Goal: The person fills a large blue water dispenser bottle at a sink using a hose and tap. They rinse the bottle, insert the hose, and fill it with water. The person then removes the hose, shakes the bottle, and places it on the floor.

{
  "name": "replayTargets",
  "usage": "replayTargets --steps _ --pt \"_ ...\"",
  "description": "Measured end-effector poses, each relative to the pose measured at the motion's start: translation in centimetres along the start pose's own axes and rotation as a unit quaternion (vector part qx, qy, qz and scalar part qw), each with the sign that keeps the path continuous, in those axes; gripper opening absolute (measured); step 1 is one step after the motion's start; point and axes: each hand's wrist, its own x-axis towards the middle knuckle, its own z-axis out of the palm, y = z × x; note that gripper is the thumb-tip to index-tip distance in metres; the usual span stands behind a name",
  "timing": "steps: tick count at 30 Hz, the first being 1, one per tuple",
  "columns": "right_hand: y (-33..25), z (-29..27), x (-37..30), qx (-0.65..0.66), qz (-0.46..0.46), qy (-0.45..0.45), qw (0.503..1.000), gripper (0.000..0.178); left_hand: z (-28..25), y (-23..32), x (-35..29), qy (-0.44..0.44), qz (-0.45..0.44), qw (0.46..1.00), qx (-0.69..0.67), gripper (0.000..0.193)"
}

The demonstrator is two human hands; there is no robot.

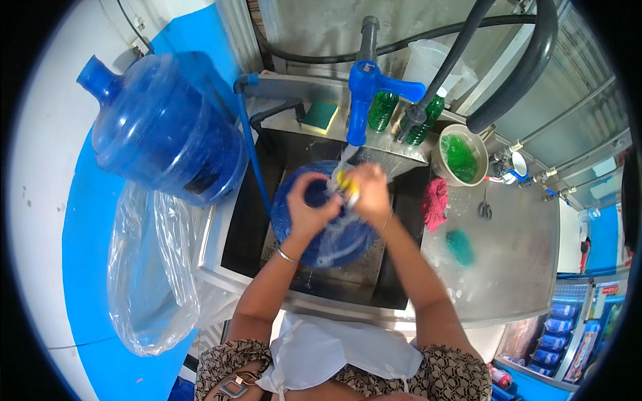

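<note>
White cloth [338, 351] lower centre; mid-frame, left hand [307, 212] curled, hold unclear, right hand [371, 192] clutching yellow item [346, 182] over basin [358, 246].

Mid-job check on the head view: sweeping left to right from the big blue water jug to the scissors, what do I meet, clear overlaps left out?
Blue water jug → left hand → right hand → crumpled pink cloth → teal scouring pad → scissors.
</note>
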Motion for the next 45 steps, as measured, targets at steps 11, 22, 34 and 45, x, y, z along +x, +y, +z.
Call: replayTargets --steps 11,22,34,45 --pt "-0.2 0.3 -3.6 0.289 0.115 -0.008 0.95 0.022 -3.5 -0.1 2.4 0.006 -0.071 0.986 -0.151 0.041" --pt "9.3 13.3 -8.3 0.475 0.274 0.026 0.836 0.039 -7.0 -3.4 -0.2 -0.01 -0.018 0.986 -0.168 0.033" --pt "14.0 17.2 -3.2 0.551 0.162 -0.13 0.808 0.025 -8.4 -3.0 -1.5 -0.12 -0.048 0.984 -0.12 0.043" --pt "7.1 15.0 1.1 0.668 0.234 -0.208 0.675 0.042 -10.2 -3.5 -2.2 -0.033 -0.016 0.996 -0.079 0.038"
